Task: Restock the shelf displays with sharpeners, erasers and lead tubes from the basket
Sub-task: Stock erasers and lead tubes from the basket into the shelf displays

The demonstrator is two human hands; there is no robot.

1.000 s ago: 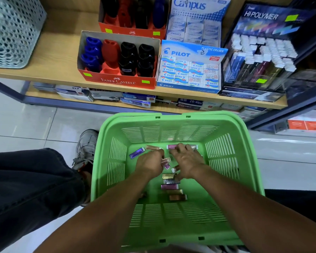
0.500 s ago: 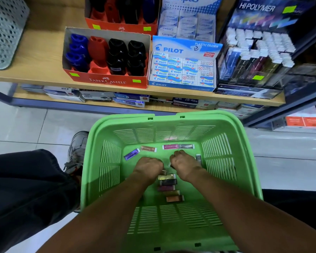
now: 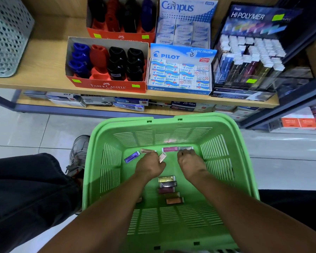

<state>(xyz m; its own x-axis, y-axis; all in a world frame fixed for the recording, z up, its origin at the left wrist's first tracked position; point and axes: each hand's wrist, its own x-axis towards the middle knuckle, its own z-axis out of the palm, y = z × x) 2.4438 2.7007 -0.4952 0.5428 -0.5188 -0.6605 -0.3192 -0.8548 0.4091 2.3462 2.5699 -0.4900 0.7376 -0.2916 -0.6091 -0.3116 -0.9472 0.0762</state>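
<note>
Both hands reach into the green basket (image 3: 243,161) below the stationery shelf (image 3: 44,70). The left hand (image 3: 150,166) pinches a pinkish lead tube (image 3: 162,157) in curled fingers; the right hand (image 3: 190,162) curls down beside two tubes (image 3: 177,148) at the far wall, its hold hidden. Five more tubes (image 3: 169,189) lie stacked between the wrists.
</note>
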